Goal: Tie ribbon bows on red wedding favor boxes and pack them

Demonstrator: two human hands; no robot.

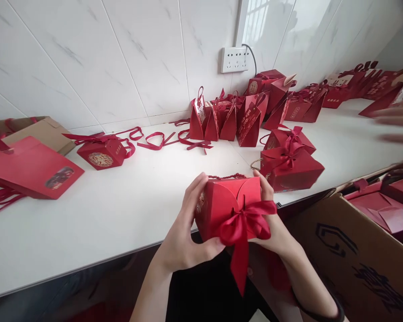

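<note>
A red gift box (218,201) is held up between both my hands, just past the counter's front edge. Its rounded flaps meet under a shiny red ribbon bow (242,219), with one tail hanging down. A twisted red cord runs along the far top edge. My left hand (191,232) wraps the box's left side, thumb along the lower front. My right hand (272,228) grips the right side, its fingers partly behind the ribbon. Two tied red gift boxes (292,172) stand on the counter just beyond my right hand.
On the white counter (114,228), loose ribbons (157,141), a small red box (100,152) and a red bag (36,167) lie leftward. Several red boxes (228,118) line the wall. A carton (356,255) holds red boxes at right. Another person's hand (396,120) is at far right.
</note>
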